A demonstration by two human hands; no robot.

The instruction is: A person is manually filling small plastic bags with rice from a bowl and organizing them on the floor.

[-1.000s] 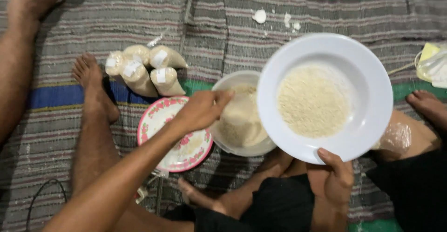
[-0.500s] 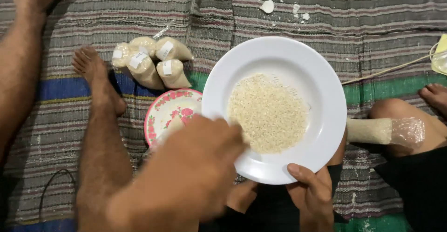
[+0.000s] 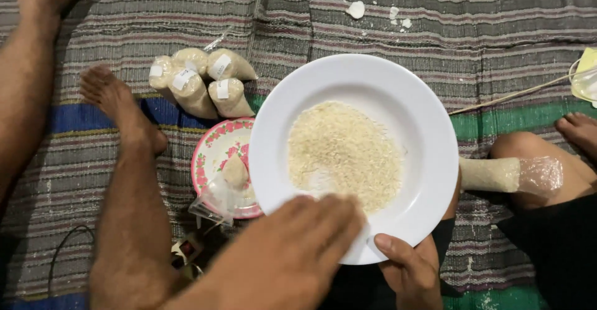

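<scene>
1. Far left: a bare foot and shin rest on the striped mat.
2. Upper left of centre: four small filled plastic packets lie bunched together on the mat, each with a white label.
3. Below them: a pink floral plate, partly under the white plate's left rim, with a crumpled clear bag on it.
4. Your left hand reaches over the near rim of the white plate; fingers extended flat, gripping nothing, tips at the edge of the rice.
5. The rice sits heaped in the plate's middle.
6. Your right hand holds the plate from below, thumb closed on its near rim.
7. Right: a long filled packet lies against a knee.
</scene>
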